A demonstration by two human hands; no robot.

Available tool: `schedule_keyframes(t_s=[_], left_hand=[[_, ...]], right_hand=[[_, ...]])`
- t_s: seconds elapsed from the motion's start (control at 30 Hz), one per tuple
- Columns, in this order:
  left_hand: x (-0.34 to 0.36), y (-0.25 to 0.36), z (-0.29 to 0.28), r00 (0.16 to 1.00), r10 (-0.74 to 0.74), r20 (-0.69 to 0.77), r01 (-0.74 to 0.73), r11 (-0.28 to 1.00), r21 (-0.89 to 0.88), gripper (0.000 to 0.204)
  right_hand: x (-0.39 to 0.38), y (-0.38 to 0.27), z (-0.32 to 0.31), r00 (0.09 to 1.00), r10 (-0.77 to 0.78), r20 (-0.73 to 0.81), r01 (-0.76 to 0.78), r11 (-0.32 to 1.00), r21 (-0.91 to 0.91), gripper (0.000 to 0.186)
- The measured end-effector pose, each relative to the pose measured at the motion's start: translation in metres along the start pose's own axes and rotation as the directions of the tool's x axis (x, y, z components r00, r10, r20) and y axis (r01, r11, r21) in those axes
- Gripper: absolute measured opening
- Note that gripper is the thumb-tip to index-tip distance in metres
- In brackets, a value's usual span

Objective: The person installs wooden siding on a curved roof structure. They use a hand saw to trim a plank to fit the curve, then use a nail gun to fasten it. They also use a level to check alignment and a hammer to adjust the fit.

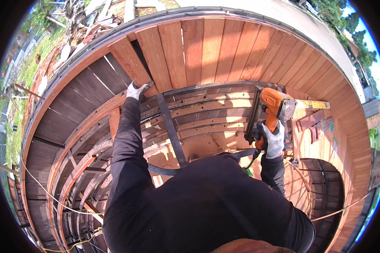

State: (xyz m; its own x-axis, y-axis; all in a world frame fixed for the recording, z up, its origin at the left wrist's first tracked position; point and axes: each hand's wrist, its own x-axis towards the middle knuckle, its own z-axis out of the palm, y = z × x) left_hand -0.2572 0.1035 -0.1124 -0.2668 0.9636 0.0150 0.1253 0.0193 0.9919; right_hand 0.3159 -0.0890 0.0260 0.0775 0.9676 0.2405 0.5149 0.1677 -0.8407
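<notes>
My right hand [275, 140], in a white and grey glove, is closed round the handle of an orange nail gun [274, 99]. The nail gun is held up over the inner rim of a curved wooden frame, with a hose leading down from its grip. Further left, my gloved left hand [136, 90] grips the near end of a reddish wooden plank [131, 62]. That plank lies slightly askew beside the neighbouring planks [155, 55], and a dark wedge-shaped gap shows along its right edge. Part of my left fingers is hidden by the plank's end.
Fitted reddish boards [245, 48] curve round to the right; darker slats [67, 99] line the left. A black metal bar [172, 130] crosses the ribbed frame below. A yellow level [312, 104] and a handsaw [321, 125] rest at the right. Cords hang lower left.
</notes>
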Motion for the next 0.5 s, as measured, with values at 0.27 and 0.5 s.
schedule_keyframes(t_s=[0.27, 0.5], left_hand=[[0.052, -0.058, -0.071, 0.999, 0.041, -0.008, -0.042, 0.999, -0.010, 0.057], [0.041, -0.013, -0.025, 0.999, -0.006, -0.034, 0.008, 0.999, 0.052, 0.069]], right_hand=[[-0.065, -0.004, -0.059, 0.859, 0.364, -0.361, -0.362, 0.929, 0.075, 0.045], [-0.099, 0.009, -0.102, 0.785, 0.376, -0.492, -0.354, 0.924, 0.142, 0.040]])
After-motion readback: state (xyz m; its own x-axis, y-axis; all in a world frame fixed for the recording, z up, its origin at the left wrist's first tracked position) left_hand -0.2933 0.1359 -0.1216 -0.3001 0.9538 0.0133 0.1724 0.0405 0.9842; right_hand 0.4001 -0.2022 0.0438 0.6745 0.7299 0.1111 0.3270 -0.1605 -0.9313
